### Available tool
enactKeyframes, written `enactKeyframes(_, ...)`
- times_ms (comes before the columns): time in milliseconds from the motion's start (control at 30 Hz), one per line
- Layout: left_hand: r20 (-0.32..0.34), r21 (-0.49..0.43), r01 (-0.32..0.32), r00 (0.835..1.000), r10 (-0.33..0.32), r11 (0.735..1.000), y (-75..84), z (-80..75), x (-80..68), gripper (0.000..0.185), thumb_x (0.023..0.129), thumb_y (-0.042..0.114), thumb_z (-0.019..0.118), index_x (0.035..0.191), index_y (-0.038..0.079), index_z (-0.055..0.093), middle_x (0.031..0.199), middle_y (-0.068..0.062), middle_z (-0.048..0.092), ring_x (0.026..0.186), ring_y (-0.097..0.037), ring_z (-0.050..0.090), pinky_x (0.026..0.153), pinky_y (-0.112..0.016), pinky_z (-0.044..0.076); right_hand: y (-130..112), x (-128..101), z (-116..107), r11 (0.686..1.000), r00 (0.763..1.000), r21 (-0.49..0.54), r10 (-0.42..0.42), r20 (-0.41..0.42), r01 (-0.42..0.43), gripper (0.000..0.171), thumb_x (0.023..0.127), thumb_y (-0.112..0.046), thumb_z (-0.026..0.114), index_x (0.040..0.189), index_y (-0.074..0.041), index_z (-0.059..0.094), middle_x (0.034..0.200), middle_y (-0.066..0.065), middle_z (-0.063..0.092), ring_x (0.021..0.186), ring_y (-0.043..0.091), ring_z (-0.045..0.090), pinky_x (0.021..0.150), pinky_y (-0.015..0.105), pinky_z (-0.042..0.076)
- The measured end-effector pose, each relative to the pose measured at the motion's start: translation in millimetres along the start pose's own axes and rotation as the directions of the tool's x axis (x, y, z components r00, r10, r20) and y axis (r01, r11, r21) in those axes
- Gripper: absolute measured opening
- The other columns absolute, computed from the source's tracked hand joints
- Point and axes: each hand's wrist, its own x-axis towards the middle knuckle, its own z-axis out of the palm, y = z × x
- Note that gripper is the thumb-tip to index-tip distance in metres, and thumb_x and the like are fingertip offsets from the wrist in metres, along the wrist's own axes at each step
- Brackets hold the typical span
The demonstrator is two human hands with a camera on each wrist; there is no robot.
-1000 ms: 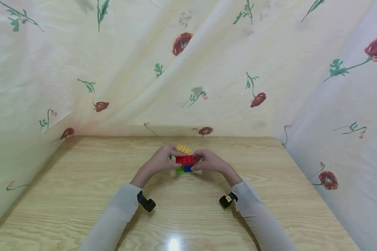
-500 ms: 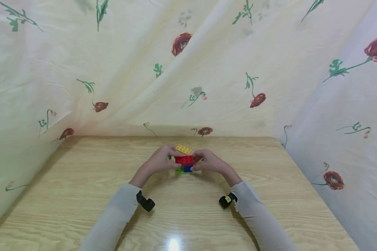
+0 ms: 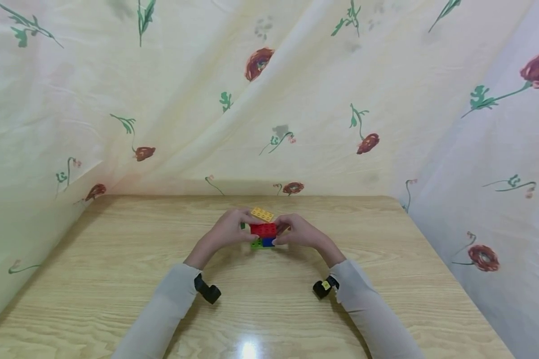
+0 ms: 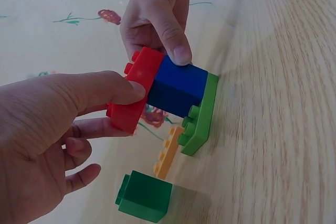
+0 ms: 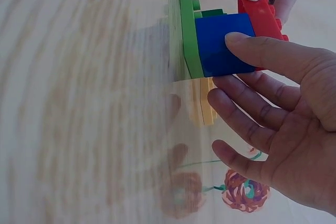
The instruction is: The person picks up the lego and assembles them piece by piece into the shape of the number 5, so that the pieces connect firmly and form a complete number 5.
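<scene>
My left hand [image 3: 229, 228] pinches a flat red brick [image 4: 135, 90] between thumb and fingers. My right hand [image 3: 300, 231] grips a blue brick [image 5: 223, 45], its thumb on the near face. The blue brick stands on one end of a light green plate brick [image 4: 203, 116] on the table, leaving studs bare at the plate's left end. The red brick lies across the top of the blue one and overhangs to the left, above those studs. Whether red and blue are fully pressed together I cannot tell.
Behind the stack a yellow plate brick [image 3: 262, 214] lies on the wooden table [image 3: 269, 299]. A dark green brick [image 4: 145, 196] stands behind the left hand, mostly hidden in the head view. A flowered cloth [image 3: 184, 99] hangs along the back and sides.
Both hands keep their hold on the bricks, and the stack stays in place. Only a very slight shift of the head view shows.
</scene>
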Motion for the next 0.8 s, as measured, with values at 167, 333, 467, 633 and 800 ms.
enactKeyframes(167,-0.015,0.029,-0.015,1.0,0.015,0.999,-0.9,0.2,0.3,0.037,0.086,0.023,0.083,0.122,0.021,0.076,0.138,-0.017,0.064,0.122,-0.031,0.061,0.098,-0.048,0.052,0,1,0,1.0,1.0,-0.01,-0.001,-0.002,0.001,0.031,0.088,-0.011,0.079,0.115,-0.001,0.07,0.108,0.012,0.074,0.102,0.022,0.068,0.097,0.043,0.053)
enactKeyframes(333,-0.02,0.041,-0.018,1.0,0.018,0.999,-1.5,0.4,0.4,0.037,0.085,0.024,0.084,0.122,0.023,0.077,0.128,-0.01,0.069,0.11,-0.028,0.063,0.091,-0.042,0.052,-1,1,-1,1.0,1.0,-0.017,0.002,-0.002,-0.002,0.031,0.087,-0.011,0.079,0.115,-0.001,0.07,0.108,0.011,0.074,0.101,0.021,0.068,0.098,0.044,0.054)
enactKeyframes(467,-0.019,0.045,-0.012,1.0,0.013,0.999,-3.2,0.7,0.2,0.038,0.085,0.026,0.084,0.122,0.025,0.077,0.126,-0.007,0.069,0.108,-0.027,0.062,0.089,-0.04,0.051,0,1,-1,1.0,1.0,-0.024,0.002,-0.003,-0.002,0.031,0.087,-0.011,0.079,0.115,-0.001,0.07,0.108,0.011,0.074,0.101,0.021,0.068,0.098,0.045,0.054)
enactKeyframes(633,-0.007,0.024,-0.009,1.0,0.009,1.0,-7.0,-3.5,0.0,0.043,0.084,0.032,0.084,0.125,0.023,0.075,0.124,-0.004,0.071,0.107,-0.023,0.062,0.09,-0.041,0.052,-1,1,0,0.999,1.0,-0.031,0.015,-0.004,-0.015,0.03,0.087,-0.011,0.079,0.115,-0.002,0.07,0.107,0.01,0.074,0.1,0.02,0.068,0.098,0.045,0.053)
enactKeyframes(800,-0.025,-0.05,-0.007,1.0,0.006,0.999,-12.0,-17.6,-3.6,0.053,0.085,0.036,0.083,0.132,0.015,0.07,0.115,-0.007,0.074,0.109,-0.025,0.063,0.095,-0.046,0.052,-1,2,0,0.999,1.0,-0.038,0.031,-0.004,-0.031,0.031,0.087,-0.011,0.079,0.115,-0.002,0.07,0.108,0.009,0.074,0.101,0.02,0.068,0.098,0.045,0.053)
